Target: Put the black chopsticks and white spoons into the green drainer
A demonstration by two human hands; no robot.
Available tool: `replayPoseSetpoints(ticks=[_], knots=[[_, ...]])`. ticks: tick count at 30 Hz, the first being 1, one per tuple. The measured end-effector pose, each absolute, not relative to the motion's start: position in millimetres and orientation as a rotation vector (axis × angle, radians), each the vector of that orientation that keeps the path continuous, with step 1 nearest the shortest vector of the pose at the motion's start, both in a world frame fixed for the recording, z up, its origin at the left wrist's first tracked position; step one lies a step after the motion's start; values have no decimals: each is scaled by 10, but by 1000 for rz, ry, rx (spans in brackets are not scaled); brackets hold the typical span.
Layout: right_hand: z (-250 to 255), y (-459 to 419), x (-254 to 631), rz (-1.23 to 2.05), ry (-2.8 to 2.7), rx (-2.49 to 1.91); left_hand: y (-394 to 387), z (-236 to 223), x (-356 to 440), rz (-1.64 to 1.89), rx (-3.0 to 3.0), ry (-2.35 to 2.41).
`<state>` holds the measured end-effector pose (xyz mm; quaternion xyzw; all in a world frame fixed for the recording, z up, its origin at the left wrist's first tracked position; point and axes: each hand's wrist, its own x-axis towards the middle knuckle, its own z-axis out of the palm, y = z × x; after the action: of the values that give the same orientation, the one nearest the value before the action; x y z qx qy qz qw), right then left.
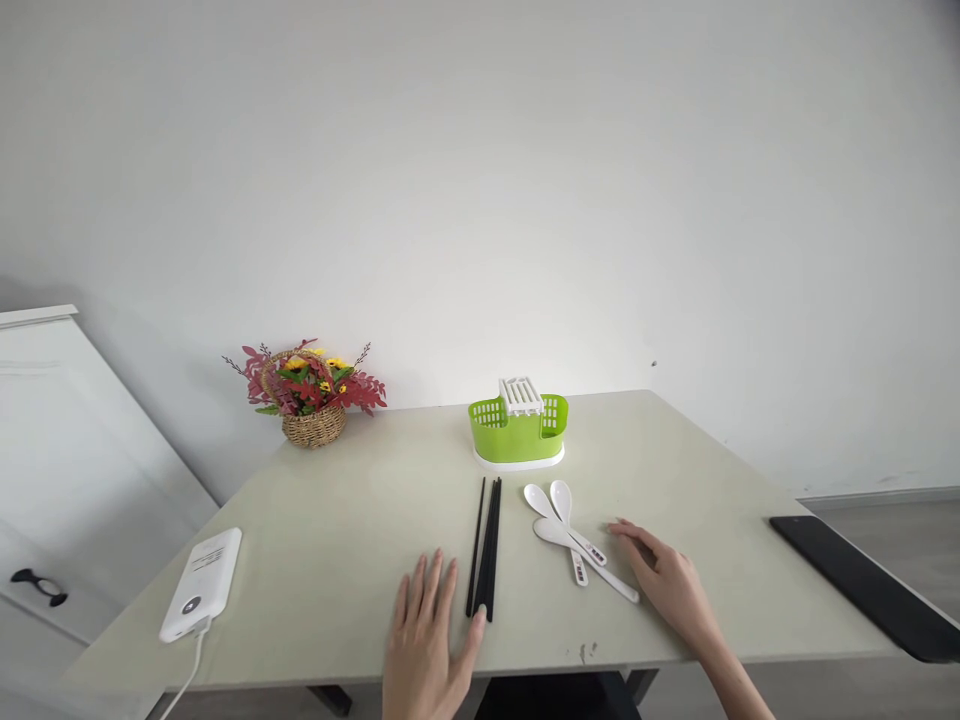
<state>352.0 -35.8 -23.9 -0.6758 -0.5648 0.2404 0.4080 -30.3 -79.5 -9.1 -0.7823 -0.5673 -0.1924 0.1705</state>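
Note:
My left hand (427, 640) lies palm down near the table's front edge, fingers stretched out, its thumb at the near ends of several black chopsticks (489, 555). One chopstick lies slightly apart on the left of the bunch. Three white spoons (559, 530) with printed handles lie crossed over each other to the right of the chopsticks. Just right of their handles rests my right hand (664, 580), fingers loosely bent and holding nothing. Behind the spoons stands a green utensil basket (514, 440) with a white base and a white slatted top piece (521, 396).
The pale table (337, 520) meets the wall at the back. A basket of artificial flowers (313, 427) stands back left. A white power bank (202, 585) with a cable lies front left. A black flat device (862, 585) overhangs the right edge. A white cabinet (82, 450) stands left.

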Motion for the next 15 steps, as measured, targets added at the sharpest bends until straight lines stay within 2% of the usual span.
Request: replayPoseSetpoints(ticks=[15], knots=[[-203,-367,3506,601,-1403,-1694,-789,-110,-313,-499,-2244,-1617]])
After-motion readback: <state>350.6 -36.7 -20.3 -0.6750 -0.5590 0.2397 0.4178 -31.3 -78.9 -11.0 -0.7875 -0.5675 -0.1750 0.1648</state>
